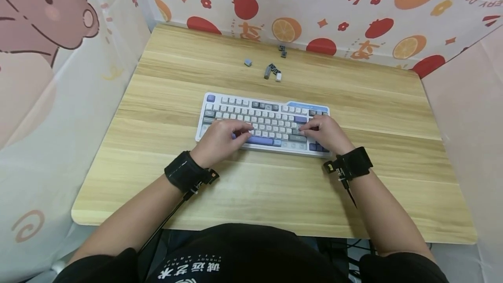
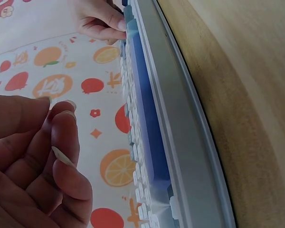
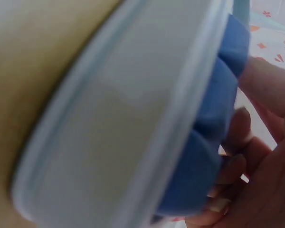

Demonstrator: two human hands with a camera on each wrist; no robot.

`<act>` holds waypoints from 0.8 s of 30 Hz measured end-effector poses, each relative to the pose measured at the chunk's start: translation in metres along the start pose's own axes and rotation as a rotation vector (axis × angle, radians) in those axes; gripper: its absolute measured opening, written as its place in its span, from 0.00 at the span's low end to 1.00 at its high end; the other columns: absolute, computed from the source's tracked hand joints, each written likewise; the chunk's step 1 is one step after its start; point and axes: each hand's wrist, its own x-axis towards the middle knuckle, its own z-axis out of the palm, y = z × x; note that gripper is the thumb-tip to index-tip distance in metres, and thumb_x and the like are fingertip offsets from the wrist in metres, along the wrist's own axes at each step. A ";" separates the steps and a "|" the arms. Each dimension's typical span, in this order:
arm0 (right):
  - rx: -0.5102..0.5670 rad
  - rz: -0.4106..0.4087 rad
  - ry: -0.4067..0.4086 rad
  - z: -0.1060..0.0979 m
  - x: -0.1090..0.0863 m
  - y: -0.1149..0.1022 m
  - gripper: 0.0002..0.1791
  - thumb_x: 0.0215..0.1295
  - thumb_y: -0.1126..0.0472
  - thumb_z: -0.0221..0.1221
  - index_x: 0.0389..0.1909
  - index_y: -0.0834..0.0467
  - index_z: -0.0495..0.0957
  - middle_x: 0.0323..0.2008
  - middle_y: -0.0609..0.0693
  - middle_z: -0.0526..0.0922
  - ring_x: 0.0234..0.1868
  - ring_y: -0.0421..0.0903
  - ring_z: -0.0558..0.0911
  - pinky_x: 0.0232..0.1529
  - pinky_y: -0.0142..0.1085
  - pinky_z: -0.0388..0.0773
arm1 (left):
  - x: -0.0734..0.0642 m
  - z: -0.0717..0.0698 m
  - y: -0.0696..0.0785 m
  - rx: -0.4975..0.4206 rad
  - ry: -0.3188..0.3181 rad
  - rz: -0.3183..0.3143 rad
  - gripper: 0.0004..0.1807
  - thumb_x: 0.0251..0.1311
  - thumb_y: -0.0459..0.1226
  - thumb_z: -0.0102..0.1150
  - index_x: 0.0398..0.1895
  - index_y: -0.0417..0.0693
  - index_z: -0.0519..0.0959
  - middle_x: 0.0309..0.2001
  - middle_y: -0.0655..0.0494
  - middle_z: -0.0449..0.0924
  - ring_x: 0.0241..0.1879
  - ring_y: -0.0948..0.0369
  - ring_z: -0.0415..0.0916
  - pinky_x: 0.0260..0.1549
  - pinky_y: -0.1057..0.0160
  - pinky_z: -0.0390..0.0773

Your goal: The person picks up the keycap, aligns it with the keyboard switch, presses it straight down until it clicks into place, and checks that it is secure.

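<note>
A white keyboard (image 1: pixel 271 122) with white, grey and purple-blue keys lies at mid-table in the head view. Over its lower left part hovers my left hand (image 1: pixel 225 136), fingers loosely curled, thumb near the index fingertip; the left wrist view shows nothing between them. The long purple-blue spacebar (image 2: pixel 149 118) runs beside that hand. At the keyboard's right end, my right hand (image 1: pixel 324 132) brings thumb and index finger together on a grey keycap; the fingers partly hide it. Blue keys (image 3: pixel 192 175) in the right wrist view stand close to the right fingers.
Behind the keyboard lie a loose blue keycap (image 1: pixel 248 62), a grey keycap (image 1: pixel 267 72), a white keycap (image 1: pixel 278 77) and several small dark switches (image 1: pixel 274 69). More dark pieces (image 1: pixel 283 54) sit near the printed curtain (image 1: pixel 298 12) at the back edge.
</note>
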 end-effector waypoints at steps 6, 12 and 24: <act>-0.030 -0.013 -0.043 -0.005 0.003 -0.006 0.05 0.64 0.60 0.65 0.37 0.54 0.89 0.40 0.52 0.87 0.65 0.57 0.72 0.66 0.51 0.67 | -0.003 -0.001 -0.007 0.189 -0.039 0.015 0.10 0.60 0.35 0.66 0.43 0.43 0.86 0.39 0.52 0.87 0.38 0.58 0.82 0.39 0.58 0.81; -0.076 -0.029 -0.009 -0.015 0.020 -0.020 0.07 0.66 0.58 0.63 0.40 0.52 0.88 0.37 0.48 0.85 0.33 0.46 0.76 0.34 0.39 0.72 | -0.010 -0.002 -0.021 0.361 -0.018 0.049 0.09 0.57 0.34 0.68 0.41 0.42 0.87 0.38 0.49 0.83 0.41 0.52 0.77 0.43 0.55 0.77; -0.357 -0.090 -0.103 -0.037 0.105 -0.049 0.18 0.69 0.65 0.55 0.58 0.58 0.79 0.48 0.59 0.81 0.47 0.54 0.79 0.49 0.47 0.76 | -0.009 -0.003 -0.027 0.340 -0.065 -0.048 0.09 0.55 0.34 0.69 0.41 0.44 0.87 0.38 0.52 0.80 0.40 0.55 0.78 0.40 0.57 0.79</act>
